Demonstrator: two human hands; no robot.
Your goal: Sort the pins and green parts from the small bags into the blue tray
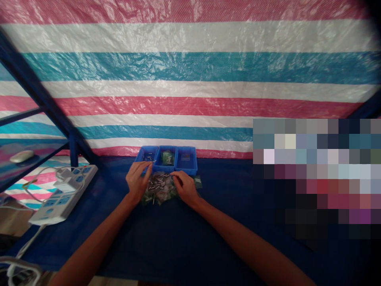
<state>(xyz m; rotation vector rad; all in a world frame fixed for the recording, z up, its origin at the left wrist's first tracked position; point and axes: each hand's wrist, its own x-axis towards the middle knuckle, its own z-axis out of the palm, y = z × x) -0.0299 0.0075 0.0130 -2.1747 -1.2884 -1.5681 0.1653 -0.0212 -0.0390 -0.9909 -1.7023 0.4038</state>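
Note:
My left hand (137, 179) is over the front of the left blue bin (145, 148). Its thumb and forefinger pinch a small metal pin (154, 161). A pile of similar metal pins (158, 182) lies on a crumpled clear-green plastic bag (162, 198) between my hands. My right hand (186, 186) is at the right side of this pile, thumb and forefinger drawn together; whatever they grip is too small to make out. A few pins lie inside the left bin. The middle bin (165, 169) contains a green plastic packet (167, 157).
The right blue bin (190, 169) has a small flat piece in it. All three bins stand at the back of the dark blue table (166, 246), before a striped tarp (178, 105). At left lie a white power strip (64, 198) and cables. Pixelated blocks cover the right side.

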